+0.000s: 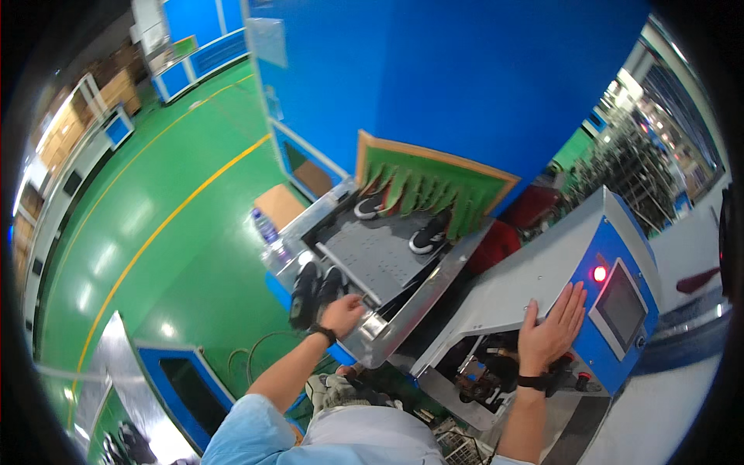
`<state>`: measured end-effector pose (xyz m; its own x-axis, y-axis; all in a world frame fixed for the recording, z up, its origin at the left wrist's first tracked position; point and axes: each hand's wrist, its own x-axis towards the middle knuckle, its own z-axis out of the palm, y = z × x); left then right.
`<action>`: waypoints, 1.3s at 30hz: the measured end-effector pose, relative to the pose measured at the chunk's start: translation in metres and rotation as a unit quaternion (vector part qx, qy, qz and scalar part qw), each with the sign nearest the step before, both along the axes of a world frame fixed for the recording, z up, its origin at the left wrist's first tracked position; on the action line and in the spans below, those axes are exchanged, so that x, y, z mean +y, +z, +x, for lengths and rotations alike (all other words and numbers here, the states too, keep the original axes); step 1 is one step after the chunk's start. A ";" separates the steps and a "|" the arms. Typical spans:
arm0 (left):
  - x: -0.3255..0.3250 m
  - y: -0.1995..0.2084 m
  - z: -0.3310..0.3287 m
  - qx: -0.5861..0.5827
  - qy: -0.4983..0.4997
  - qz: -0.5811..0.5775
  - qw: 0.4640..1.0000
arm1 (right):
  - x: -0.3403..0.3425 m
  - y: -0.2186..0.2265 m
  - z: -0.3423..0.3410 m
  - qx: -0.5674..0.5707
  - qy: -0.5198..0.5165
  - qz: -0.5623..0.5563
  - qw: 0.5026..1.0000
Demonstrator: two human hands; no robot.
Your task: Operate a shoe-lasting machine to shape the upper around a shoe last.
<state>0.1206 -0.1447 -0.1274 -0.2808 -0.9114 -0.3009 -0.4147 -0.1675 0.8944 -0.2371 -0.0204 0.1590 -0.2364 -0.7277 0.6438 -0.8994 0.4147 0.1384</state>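
My left hand (342,315) is over the near end of a metal conveyor frame (384,351), its fingers curled together. What they hold, if anything, is too small to make out. Right beside it stand a dark shoe (304,294) and a second dark shoe (332,284). A shiny metal piece (373,325) lies just right of that hand. My right hand (549,332) rests flat with fingers stretched out on a grey and blue machine (535,283), below a lit red button (600,273). It holds nothing.
Two black shoes with white soles, one (369,208) left and one (425,238) right, sit on the grey belt (380,249) by a green strip curtain (434,194) of a tall blue machine (465,85). A bottle (265,225) stands left. Machine parts (477,380) show below my right hand.
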 end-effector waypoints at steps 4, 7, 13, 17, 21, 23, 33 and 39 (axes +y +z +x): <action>-0.074 -0.045 -0.123 -0.095 -0.112 -0.043 0.988 | -0.004 0.000 0.000 -0.011 -0.013 -0.026 1.000; -0.129 -0.082 -0.181 -0.165 -0.156 -0.049 0.973 | -0.007 -0.002 0.000 -0.011 -0.033 -0.020 0.999; -0.253 -0.087 -0.280 -0.193 -0.073 -0.101 0.973 | -0.001 -0.011 -0.005 0.007 -0.067 0.050 0.996; -0.285 -0.099 -0.312 -0.220 -0.082 -0.089 0.968 | -0.018 0.004 -0.004 0.042 -0.021 0.000 0.999; -0.290 -0.086 -0.304 -0.195 -0.073 -0.006 0.978 | -0.004 -0.015 -0.008 0.033 -0.047 0.041 0.998; -0.263 -0.094 -0.282 -0.184 -0.071 -0.084 0.977 | 0.002 -0.015 -0.009 0.032 -0.039 0.048 0.998; -0.103 0.121 -0.134 0.245 -0.162 0.006 0.956 | -0.008 -0.002 -0.005 -0.008 -0.061 -0.010 0.998; 0.002 0.164 -0.098 0.349 -0.223 0.029 0.910 | 0.055 -0.019 0.037 -0.307 0.193 -0.135 0.922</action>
<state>0.0229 -0.1428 0.0362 -0.7605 -0.6474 0.0487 0.2127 -0.1776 0.9608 -0.2001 0.0342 0.1401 -0.3734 -0.6673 0.6444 -0.8614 -0.0085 -0.5079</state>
